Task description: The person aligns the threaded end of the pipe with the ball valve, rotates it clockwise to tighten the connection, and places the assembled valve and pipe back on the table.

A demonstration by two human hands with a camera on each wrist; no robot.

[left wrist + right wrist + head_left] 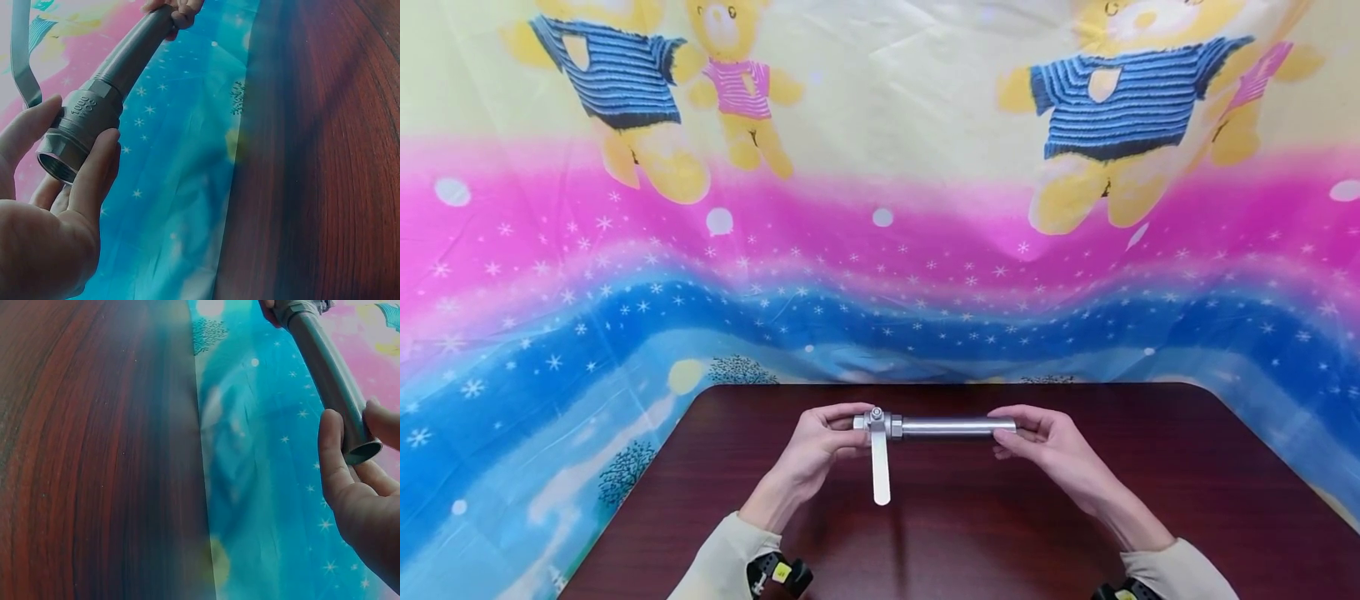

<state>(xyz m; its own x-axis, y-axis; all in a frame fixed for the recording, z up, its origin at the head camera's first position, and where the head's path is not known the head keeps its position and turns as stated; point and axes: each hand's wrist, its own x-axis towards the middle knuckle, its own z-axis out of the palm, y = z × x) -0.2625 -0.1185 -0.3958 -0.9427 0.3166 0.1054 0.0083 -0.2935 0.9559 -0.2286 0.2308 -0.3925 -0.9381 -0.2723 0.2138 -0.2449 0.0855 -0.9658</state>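
Observation:
A metal ball valve with a long flat lever handle is joined to a straight steel pipe. My left hand grips the valve body at its left end, thumb and fingers on either side; raised lettering shows on the body in the left wrist view. The valve's near end is an open threaded socket. On the right, my right hand pinches the pipe's far end, whose open mouth faces the right wrist camera. Both hands hold the assembly level above the table.
A dark reddish-brown wooden table with rounded back corners lies below the hands. Behind and beside it hangs a colourful cloth printed with bears and snowflakes. Wrist-worn devices sit by both sleeves.

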